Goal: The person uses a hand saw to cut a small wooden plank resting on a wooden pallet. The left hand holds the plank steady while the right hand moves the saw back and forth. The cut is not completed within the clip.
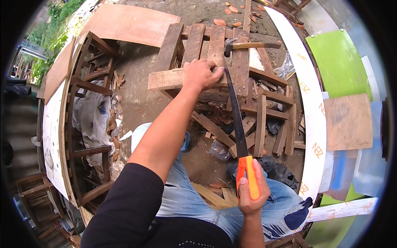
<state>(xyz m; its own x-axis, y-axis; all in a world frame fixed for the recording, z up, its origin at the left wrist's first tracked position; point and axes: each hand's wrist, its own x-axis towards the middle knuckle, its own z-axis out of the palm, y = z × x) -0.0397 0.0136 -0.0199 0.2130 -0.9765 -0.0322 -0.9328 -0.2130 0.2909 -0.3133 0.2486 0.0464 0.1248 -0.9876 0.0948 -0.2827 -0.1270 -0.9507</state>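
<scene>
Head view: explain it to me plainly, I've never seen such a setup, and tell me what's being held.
There is no machine: these are the bare hands of the person wearing the camera. The single picture comes from a fisheye camera on their head, looking down, so straight edges bend. Its left is the person's left.

The right hand grips the orange-and-yellow handle of a handsaw, whose dark blade reaches up beside the right end of a board. The left hand rests on that board, at the near side of a slatted wooden stand. A hammer lies on the slats; loose wood pieces lie on the ground below.
</scene>
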